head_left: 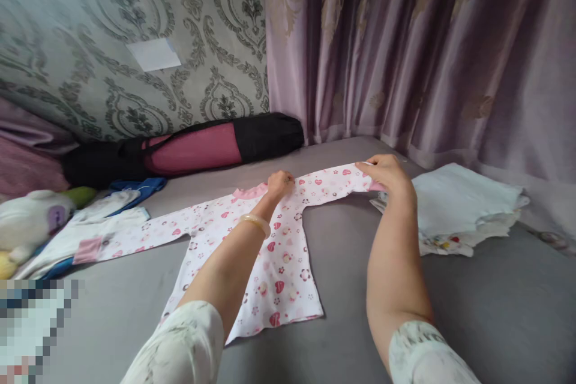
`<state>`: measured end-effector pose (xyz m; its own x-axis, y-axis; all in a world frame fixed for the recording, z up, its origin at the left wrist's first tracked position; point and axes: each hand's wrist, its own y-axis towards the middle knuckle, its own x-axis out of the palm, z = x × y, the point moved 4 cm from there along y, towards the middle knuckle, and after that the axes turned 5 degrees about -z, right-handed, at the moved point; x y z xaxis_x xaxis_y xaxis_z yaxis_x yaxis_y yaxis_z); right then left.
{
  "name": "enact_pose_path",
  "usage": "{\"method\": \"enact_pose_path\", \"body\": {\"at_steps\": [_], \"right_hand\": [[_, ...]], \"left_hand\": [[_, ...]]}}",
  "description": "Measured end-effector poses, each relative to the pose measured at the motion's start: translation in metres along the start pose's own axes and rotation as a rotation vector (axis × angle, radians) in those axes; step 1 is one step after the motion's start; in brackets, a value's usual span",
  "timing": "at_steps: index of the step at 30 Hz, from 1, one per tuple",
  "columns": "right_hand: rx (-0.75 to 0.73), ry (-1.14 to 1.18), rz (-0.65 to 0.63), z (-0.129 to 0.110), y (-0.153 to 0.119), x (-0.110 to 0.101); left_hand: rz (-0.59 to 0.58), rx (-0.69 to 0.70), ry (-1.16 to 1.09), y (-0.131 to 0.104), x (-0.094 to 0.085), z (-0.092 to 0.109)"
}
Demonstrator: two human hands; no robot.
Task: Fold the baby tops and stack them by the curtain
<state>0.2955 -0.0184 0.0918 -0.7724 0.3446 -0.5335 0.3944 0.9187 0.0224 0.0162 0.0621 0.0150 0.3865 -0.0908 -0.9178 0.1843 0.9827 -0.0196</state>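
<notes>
The left hand point(281, 185), fingers curled, presses the shirt's point(274, 252) shoulder; the right hand point(387, 173) pinches its sleeve near the cuff. The shirt lies spread mid-surface on the grey sheet point(342, 288). Folded clothes point(468, 198) sit right; a long bag point(193, 147) lies along the back edge.

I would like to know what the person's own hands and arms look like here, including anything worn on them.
Both the left hand and the right hand are ungloved. A pale, glossy round bangle circles the left forearm; none shows on the right. The left sleeve and right sleeve are whitish-green with grey, marble-like markings, leaving the forearms bare.
</notes>
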Motion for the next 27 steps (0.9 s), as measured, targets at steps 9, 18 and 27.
{"method": "enact_pose_path", "body": {"at_steps": [9, 18, 27], "right_hand": [[0.112, 0.699, -0.113, -0.027, -0.013, 0.018], [0.171, 1.084, -0.202, -0.027, -0.007, 0.028], [0.05, 1.184, -0.39, -0.061, -0.018, 0.053]], "left_hand": [[0.157, 0.067, 0.169, -0.022, 0.018, 0.015], [0.123, 0.318, 0.165, -0.046, 0.024, 0.016], [-0.005, 0.276, 0.131, -0.064, 0.036, 0.009]]}}
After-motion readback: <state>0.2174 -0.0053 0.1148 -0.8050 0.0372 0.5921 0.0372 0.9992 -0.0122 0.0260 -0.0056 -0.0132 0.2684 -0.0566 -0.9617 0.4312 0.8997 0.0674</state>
